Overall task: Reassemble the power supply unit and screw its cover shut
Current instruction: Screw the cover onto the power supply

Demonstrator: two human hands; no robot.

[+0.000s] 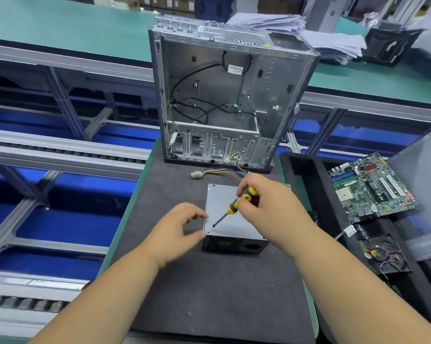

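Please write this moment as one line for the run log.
right hand: holds screwdriver | tip: on power supply cover | left hand: open beside unit

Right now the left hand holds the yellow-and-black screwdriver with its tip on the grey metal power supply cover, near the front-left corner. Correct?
Not quite. The head view shows the right hand holding the yellow-and-black screwdriver, not the left. The left hand is empty, fingers curled beside the front-left corner. The rest stands: the tip sits on the grey metal power supply cover near the front-left corner.

PSU [230,219] on mat [209,281] – PC case [224,95] behind, motherboard [373,187] right.
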